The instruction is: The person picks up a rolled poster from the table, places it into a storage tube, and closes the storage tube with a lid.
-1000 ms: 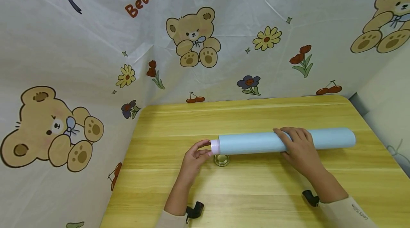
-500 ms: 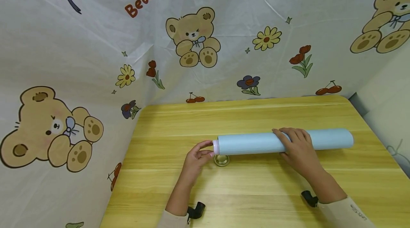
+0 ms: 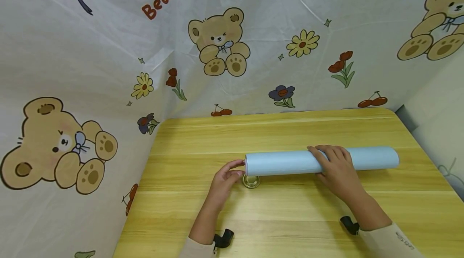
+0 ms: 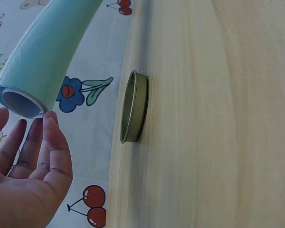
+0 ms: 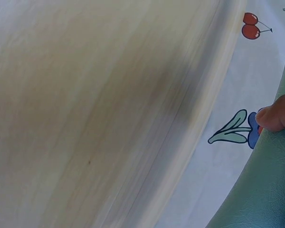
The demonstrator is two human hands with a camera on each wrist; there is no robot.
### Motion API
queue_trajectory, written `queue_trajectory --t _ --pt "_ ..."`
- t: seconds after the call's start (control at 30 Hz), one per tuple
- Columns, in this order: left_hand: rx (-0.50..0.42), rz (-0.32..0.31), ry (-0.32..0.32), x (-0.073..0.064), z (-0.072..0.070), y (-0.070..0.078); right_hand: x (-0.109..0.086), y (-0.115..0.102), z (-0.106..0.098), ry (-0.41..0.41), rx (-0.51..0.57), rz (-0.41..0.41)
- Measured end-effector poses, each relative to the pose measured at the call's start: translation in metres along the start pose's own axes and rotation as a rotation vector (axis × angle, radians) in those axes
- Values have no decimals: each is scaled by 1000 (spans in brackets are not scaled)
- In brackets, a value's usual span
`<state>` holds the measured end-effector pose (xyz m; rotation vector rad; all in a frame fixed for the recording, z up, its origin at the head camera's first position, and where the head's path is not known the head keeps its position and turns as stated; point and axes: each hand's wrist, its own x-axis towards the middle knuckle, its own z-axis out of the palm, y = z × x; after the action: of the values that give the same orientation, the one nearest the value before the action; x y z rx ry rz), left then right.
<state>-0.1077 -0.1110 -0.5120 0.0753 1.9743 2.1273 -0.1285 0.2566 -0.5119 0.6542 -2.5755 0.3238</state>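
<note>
A long light-blue tube (image 3: 282,163) with a leather-like surface is held level above the table, lying left to right. My right hand (image 3: 337,165) grips it from above near its middle; in the right wrist view one digit (image 5: 278,114) lies on its side. At the left end, the fingertips of my left hand (image 3: 225,179) touch the rim. A pale inner roll (image 4: 23,103) shows inside that end in the left wrist view, almost level with the edge. A round gold metal lid (image 3: 251,181) lies on the table just below this end.
The wood-grain table (image 3: 275,217) has its far edge against a white cloth (image 3: 268,16) printed with bears and flowers. A thin pale cord (image 3: 449,171) hangs past the table's right side. Black wrist mounts (image 3: 223,238) stick out from both sleeves.
The pale pink inner roll, which stuck out at the left end, has slid right into the tube. My left hand has moved right with it, and the tube has shifted slightly.
</note>
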Motion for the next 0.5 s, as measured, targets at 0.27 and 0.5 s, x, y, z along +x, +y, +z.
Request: queue_trajectory --t 0.27,0.5 --pt "11 -8 -21 0 3 -2 0 -1 -1 2 4 -2" --pt "12 -26 -26 -1 7 0 1 -2 -1 5 10 -5"
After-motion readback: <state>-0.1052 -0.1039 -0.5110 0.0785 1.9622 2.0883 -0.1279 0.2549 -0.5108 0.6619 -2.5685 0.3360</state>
